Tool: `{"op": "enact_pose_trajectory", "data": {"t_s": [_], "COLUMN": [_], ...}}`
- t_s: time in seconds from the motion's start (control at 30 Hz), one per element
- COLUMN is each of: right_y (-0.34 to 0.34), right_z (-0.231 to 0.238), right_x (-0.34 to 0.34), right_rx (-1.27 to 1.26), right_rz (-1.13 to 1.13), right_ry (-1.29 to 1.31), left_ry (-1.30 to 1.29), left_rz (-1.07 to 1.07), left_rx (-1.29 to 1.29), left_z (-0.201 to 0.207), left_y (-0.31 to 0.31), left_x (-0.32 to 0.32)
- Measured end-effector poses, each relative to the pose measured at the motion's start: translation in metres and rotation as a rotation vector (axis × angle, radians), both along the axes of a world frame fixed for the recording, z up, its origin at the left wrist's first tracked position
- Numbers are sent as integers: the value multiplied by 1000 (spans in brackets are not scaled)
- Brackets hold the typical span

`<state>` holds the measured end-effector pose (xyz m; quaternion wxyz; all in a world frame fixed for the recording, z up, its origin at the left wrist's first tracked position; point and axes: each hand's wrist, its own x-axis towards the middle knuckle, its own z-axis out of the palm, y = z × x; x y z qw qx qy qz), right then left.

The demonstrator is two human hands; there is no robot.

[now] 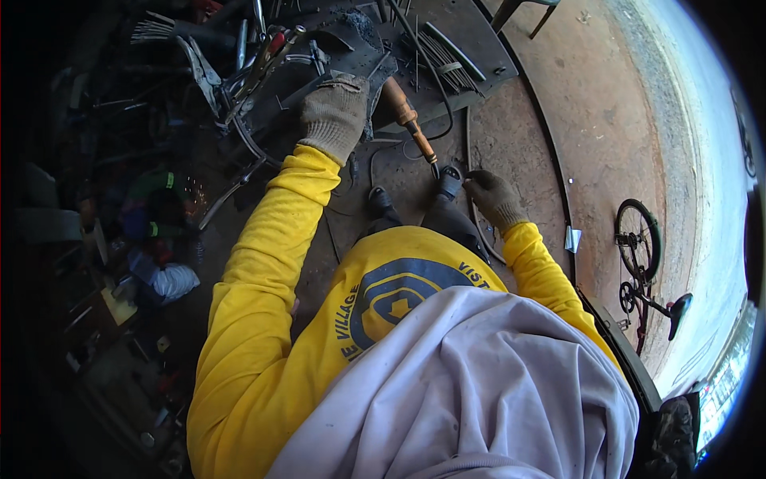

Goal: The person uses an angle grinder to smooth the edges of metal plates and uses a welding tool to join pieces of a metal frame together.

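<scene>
My left hand (333, 116), in a grey knitted work glove, is closed at the near edge of the cluttered metal bench (479, 44). What its fingers close on, if anything, is hidden. A dark flat piece (302, 89) lies beside it. My right hand (496, 199), in a darker glove, is low at my right with its fingers curled together; I cannot make out anything in them. Between my hands is an orange-brown tapered tool (408, 120) with a narrow dark tip, which points down toward my right foot. The tool is apart from both gloves.
Locking pliers (203, 76), a wire brush (163, 30) and a bundle of thin rods (451, 60) are on the bench. Cables (471, 144) trail over the floor. Sparks (195, 191) show near a person in green (148, 195) at left. A bicycle (638, 271) stands at right.
</scene>
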<state>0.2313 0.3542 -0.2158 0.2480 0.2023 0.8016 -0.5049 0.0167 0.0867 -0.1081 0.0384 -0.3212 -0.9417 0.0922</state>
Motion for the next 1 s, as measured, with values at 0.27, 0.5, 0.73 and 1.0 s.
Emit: {"op": "enact_pose_trajectory", "data": {"t_s": [0.27, 0.5, 0.73, 1.0], "right_y": [-4, -52, -95, -51], "right_z": [-95, -191, -206, -112], "right_x": [-87, -129, -151, -32], "right_rx": [199, -77, -164, 109], "right_rz": [228, 204, 106, 73], "right_ry": [-53, -352, -267, -115], "left_ry": [58, 119, -530, -783], "left_rz": [111, -239, 16, 19], "left_rx": [34, 96, 479, 640], "left_z": [14, 58, 32, 1], "left_y": [3, 22, 9, -5], "left_x": [23, 70, 128, 141]}}
